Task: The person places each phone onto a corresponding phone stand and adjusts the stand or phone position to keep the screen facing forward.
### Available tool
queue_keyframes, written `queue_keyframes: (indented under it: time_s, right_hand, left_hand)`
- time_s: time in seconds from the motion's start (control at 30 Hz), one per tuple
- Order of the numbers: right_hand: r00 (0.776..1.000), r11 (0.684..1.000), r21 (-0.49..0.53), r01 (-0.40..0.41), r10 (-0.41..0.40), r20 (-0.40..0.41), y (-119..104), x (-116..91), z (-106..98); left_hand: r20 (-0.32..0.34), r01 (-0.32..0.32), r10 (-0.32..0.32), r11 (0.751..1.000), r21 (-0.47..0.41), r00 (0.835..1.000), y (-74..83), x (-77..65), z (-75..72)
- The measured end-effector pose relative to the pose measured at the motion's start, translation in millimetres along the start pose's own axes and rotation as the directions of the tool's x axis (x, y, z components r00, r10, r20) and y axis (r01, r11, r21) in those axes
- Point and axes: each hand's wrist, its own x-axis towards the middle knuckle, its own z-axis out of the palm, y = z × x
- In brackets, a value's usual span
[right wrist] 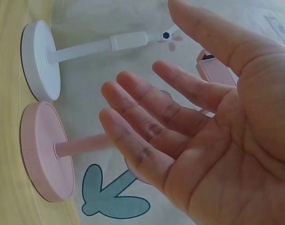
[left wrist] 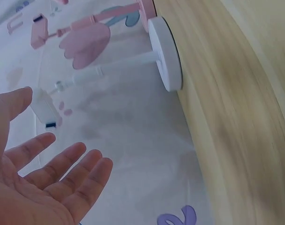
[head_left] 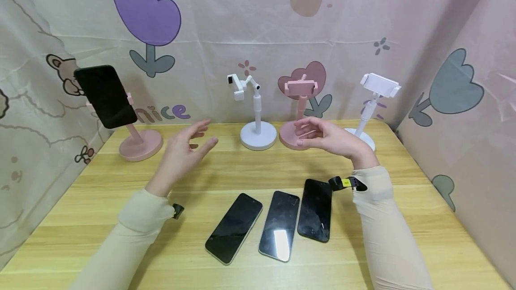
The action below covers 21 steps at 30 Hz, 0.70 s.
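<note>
Held above the table, my left hand [head_left: 181, 153] has its fingers relaxed and nothing in its grasp. It is between a pink phone stand [head_left: 141, 144] carrying a black phone [head_left: 106, 95] and a white phone stand [head_left: 258, 135]. In the left wrist view the palm of the left hand [left wrist: 53, 178] faces the white stand [left wrist: 165, 54]. My right hand [head_left: 332, 138], also holding nothing, hovers before a second pink stand [head_left: 301, 87] and hides part of its base. That pink stand's base [right wrist: 46, 152] shows beside the right hand's fingers [right wrist: 137, 136] in the right wrist view.
Another white stand [head_left: 380, 85], its holder tilted, is at the back right. Three phones lie face up toward the front: a left one [head_left: 234, 228], a middle one [head_left: 279, 226] with a bright reflection, and a right one [head_left: 316, 209]. A patterned curtain [head_left: 225, 12] backs the wooden table [head_left: 181, 254].
</note>
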Motion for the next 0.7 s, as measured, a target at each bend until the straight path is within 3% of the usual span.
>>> queue_keyframes:
  time_s: [0.7]
  right_hand:
    - [0.989,0.992,0.112,-0.055,0.069,-0.127,8.4,1.9,-5.5]
  left_hand:
    - [0.062,-0.123,0.121,0.992,0.032,0.991,24.7,-6.5,10.3]
